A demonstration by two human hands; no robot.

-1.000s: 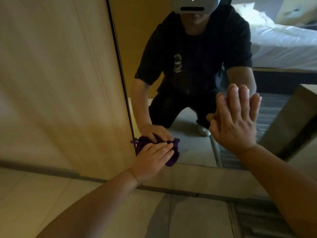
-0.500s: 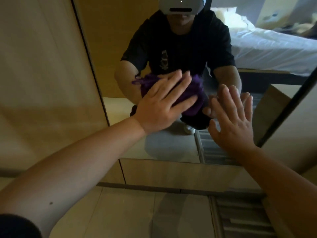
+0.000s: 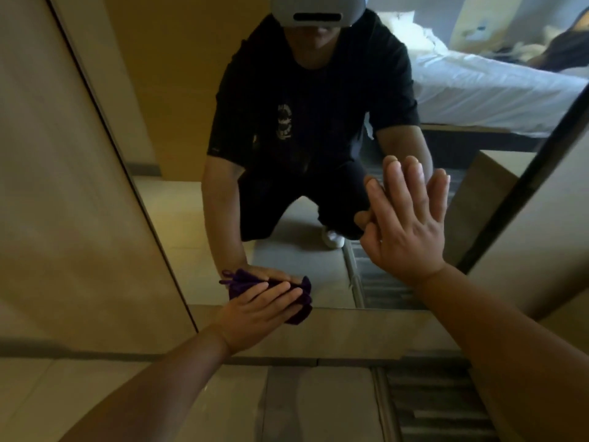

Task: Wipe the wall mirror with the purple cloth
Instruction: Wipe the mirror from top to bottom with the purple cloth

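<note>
Low in the middle of the frame, the left hand (image 3: 259,309) presses the purple cloth (image 3: 301,309) flat against the mirror's (image 3: 178,129) bottom edge, fingers together over it. The right hand (image 3: 406,224) rests flat on the glass, fingers extended, nearly together.

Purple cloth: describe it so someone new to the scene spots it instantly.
Find the wall mirror with its dark frame. At its bottom edge, towards the lower left corner, the left hand presses a bunched cloth flat against the glass. It is the only purple thing here; the right hand is bare.
</note>
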